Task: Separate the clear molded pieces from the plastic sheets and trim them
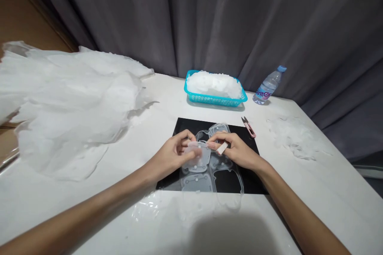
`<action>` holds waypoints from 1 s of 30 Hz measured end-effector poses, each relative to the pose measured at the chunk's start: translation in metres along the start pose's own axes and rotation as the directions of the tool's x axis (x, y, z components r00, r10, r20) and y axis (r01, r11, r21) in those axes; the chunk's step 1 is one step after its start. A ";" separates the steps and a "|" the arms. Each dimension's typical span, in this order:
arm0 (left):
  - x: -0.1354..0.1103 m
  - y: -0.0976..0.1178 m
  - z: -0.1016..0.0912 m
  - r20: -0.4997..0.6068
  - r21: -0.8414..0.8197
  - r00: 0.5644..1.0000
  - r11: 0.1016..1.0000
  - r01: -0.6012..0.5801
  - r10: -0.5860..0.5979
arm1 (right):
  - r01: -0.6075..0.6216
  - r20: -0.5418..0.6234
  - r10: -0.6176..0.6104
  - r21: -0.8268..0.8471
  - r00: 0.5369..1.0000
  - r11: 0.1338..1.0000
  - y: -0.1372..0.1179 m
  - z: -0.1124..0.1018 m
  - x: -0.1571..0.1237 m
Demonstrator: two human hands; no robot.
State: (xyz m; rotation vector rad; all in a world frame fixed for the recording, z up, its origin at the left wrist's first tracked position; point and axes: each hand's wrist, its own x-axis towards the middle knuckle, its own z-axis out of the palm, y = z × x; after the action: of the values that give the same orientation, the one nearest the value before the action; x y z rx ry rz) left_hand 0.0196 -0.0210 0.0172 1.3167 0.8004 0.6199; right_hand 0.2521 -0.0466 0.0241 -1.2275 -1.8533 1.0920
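Observation:
My left hand (175,152) pinches a translucent plastic piece (198,158) by its left edge, above a black mat (251,179). My right hand (236,149) is closed on a small pale blade-like tool (222,148) and touches the same piece's top edge. The piece is part of a clear moulded sheet of several rounded shapes (209,181) that lies across the mat and hangs over its near edge.
A turquoise basket (215,97) heaped with white pieces stands behind the mat. Pink thread snips (249,126) lie to the right, a water bottle (268,87) beyond them. A large pile of clear plastic sheets (66,103) fills the left. Thin scraps (295,137) lie at right.

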 end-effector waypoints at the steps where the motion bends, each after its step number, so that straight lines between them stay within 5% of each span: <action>1: 0.000 0.001 0.002 0.002 0.001 1.000 1.000 0.016 -0.016 | -0.002 -0.003 0.002 0.015 1.000 1.000 0.000 -0.001 -0.001; 16: 0.003 -0.003 0.006 -0.016 -0.071 0.997 0.995 0.071 -0.072 | 0.021 0.090 -0.020 -0.005 0.996 1.000 -0.003 -0.008 -0.011; 23: -0.005 0.006 0.016 0.055 -0.117 0.976 0.969 0.216 -0.210 | 0.134 -0.089 -0.187 -0.418 0.978 0.899 0.012 0.012 -0.001; 30: -0.003 0.002 -0.002 0.060 0.073 0.998 0.997 -0.035 0.030 | 0.146 -0.185 -0.222 -0.353 0.957 0.924 0.007 -0.008 -0.010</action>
State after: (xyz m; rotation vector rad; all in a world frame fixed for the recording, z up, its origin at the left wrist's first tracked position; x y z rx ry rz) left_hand 0.0166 -0.0216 0.0198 1.4113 0.7607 0.5790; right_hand 0.2650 -0.0525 0.0206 -1.2699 -1.9836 0.5237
